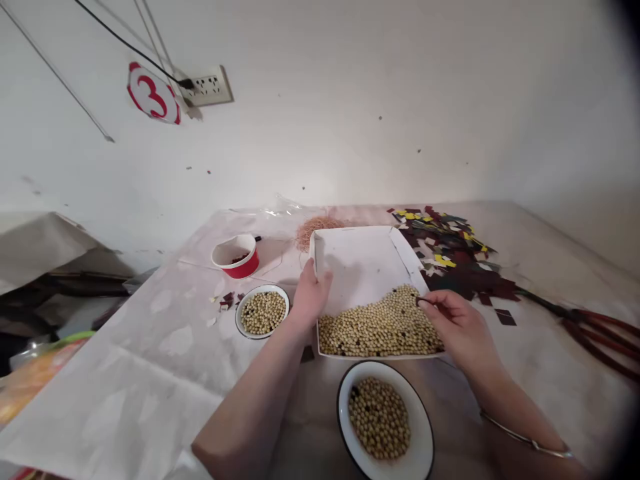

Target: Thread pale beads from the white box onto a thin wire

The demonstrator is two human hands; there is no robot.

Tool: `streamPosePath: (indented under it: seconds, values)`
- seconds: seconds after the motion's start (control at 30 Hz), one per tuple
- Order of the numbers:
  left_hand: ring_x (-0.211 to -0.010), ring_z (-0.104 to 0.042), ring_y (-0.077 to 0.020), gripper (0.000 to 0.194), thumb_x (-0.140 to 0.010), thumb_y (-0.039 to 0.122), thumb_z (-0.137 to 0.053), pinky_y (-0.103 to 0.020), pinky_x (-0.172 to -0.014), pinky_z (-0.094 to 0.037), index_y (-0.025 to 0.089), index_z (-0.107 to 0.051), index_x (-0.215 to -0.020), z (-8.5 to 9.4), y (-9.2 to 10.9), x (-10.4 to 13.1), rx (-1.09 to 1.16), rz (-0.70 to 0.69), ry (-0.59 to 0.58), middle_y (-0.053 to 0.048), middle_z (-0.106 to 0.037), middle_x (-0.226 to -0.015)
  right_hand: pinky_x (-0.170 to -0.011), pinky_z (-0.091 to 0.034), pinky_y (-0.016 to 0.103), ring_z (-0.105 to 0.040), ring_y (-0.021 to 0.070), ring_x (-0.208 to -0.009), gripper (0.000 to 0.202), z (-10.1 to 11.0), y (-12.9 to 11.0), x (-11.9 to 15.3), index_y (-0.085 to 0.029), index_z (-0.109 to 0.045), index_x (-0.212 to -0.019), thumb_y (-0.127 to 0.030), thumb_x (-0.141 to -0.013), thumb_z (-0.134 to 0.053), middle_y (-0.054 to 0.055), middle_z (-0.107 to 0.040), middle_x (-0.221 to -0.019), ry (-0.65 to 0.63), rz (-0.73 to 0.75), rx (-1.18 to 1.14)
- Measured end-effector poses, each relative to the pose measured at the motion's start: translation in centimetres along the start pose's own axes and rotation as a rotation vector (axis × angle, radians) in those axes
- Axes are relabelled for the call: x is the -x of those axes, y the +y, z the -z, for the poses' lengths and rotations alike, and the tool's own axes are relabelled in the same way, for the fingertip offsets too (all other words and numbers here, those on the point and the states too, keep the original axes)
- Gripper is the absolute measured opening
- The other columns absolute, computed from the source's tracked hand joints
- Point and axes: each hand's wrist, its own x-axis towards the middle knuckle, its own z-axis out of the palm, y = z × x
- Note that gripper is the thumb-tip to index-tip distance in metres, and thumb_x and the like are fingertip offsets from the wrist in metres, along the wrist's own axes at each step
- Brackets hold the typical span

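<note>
A shallow white box (357, 253) stands at the middle of the table, its near part covered by a layer of pale round beads (380, 327) with a few dark ones among them. My left hand (313, 293) is closed on the box's left wall, thumb inside. Over the box's right edge, my right hand (453, 320) pinches a small dark piece (419, 301) between thumb and fingertips. A white dark-rimmed bowl (423, 427) of similar beads sits just in front of the box. Another such bowl (264, 289) stands left of my left hand.
A red and white paper cup (245, 268) stands at the left, near small scraps. Behind the box lie a tangle of copper-coloured strands (320, 227) and clear plastic. Coloured scraps (450, 253) are heaped at the right beside red-handled scissors (600, 327). A wall rises behind the table.
</note>
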Motion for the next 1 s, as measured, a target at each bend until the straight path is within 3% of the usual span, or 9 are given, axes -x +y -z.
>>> streamPosePath:
  seconds: [0.13, 0.3, 0.4, 0.5, 0.63, 0.8, 0.9, 1.0]
  values:
    - [-0.128, -0.043, -0.0237, 0.054, -0.087, 0.041, -0.042, -0.036, -0.103, -0.036, 0.015, -0.037, -0.134, 0.0, -0.1, -0.4, -0.045, -0.03, 0.038, -0.012, -0.049, -0.136, -0.066, -0.045, 0.032, -0.058, 0.0202, -0.073, 0.022, -0.6, -0.3, 0.0, -0.022, -0.057, -0.083, -0.044, -0.078, -0.055, 0.003, -0.062, -0.078, 0.005, 0.0, -0.105]
    - [-0.128, -0.041, -0.0262, 0.059, -0.085, 0.042, -0.045, -0.037, -0.105, -0.033, 0.008, -0.038, -0.133, 0.1, 0.7, -1.6, -0.073, -0.069, 0.058, -0.018, -0.047, -0.135, -0.077, -0.044, 0.035, -0.058, 0.0218, -0.081, 0.02, -1.4, -1.5, 0.3, -0.021, -0.059, -0.08, -0.041, -0.077, -0.054, 0.004, -0.064, -0.084, -0.015, 0.136, 0.048]
    - [-0.13, -0.037, -0.0254, 0.054, -0.084, 0.037, -0.048, -0.038, -0.108, -0.03, 0.012, -0.039, -0.131, 0.9, 1.6, -1.2, -0.124, -0.159, 0.17, -0.014, -0.046, -0.137, -0.077, -0.044, 0.035, -0.059, 0.0218, -0.082, 0.021, -1.6, -2.2, 0.6, -0.021, -0.059, -0.078, -0.041, -0.077, -0.052, 0.005, -0.064, -0.084, 0.004, 0.2, 0.088]
    - [-0.127, -0.04, -0.0226, 0.045, -0.086, 0.034, -0.046, -0.035, -0.108, -0.032, 0.014, -0.044, -0.127, 1.9, 2.2, 1.3, -0.135, -0.331, 0.254, -0.011, -0.049, -0.133, -0.073, -0.043, 0.034, -0.058, 0.0215, -0.079, 0.023, -1.0, -2.8, 1.2, -0.021, -0.058, -0.08, -0.041, -0.08, -0.047, 0.005, -0.064, -0.082, 0.068, 0.188, 0.126]
    - [-0.108, -0.055, -0.0188, 0.03, -0.087, 0.032, -0.046, -0.032, -0.096, -0.044, 0.021, -0.054, -0.115, 2.7, 2.0, 7.0, -0.073, -0.411, 0.126, -0.005, -0.061, -0.115, -0.066, -0.042, 0.03, -0.056, 0.0194, -0.071, 0.022, -0.1, -4.3, 2.7, -0.022, -0.055, -0.081, -0.041, -0.084, -0.045, 0.004, -0.062, -0.077, 0.123, 0.173, 0.131]
    - [-0.091, -0.06, -0.0176, 0.021, -0.086, 0.03, -0.051, -0.031, -0.083, -0.049, 0.023, -0.059, -0.104, 2.6, 1.2, 12.5, 0.03, -0.427, -0.045, -0.004, -0.066, -0.096, -0.062, -0.039, 0.027, -0.051, 0.0151, -0.068, 0.019, -0.2, -7.1, 5.3, -0.022, -0.049, -0.074, -0.031, -0.089, -0.045, 0.0, -0.054, -0.07, -0.126, 0.406, 0.053]
    - [-0.089, -0.059, -0.018, 0.018, -0.084, 0.029, -0.054, -0.032, -0.079, -0.049, 0.023, -0.059, -0.1, 2.5, 1.2, 13.9, 0.089, -0.499, -0.111, -0.004, -0.065, -0.093, -0.062, -0.038, 0.028, -0.049, 0.0149, -0.07, 0.021, -0.9, -8.0, 6.7, -0.021, -0.046, -0.072, -0.032, -0.09, -0.048, 0.0, -0.051, -0.071, -0.329, 0.549, 0.024]
    - [-0.079, -0.057, -0.017, 0.008, -0.084, 0.026, -0.055, -0.031, -0.071, -0.046, 0.02, -0.059, -0.088, 2.4, 1.2, 14.5, 0.132, -0.591, -0.165, -0.004, -0.063, -0.082, -0.062, -0.035, 0.028, -0.047, 0.0145, -0.071, 0.023, -1.5, -8.2, 7.6, -0.02, -0.045, -0.071, -0.034, -0.089, -0.051, -0.001, -0.05, -0.071, -0.434, 0.574, -0.004]
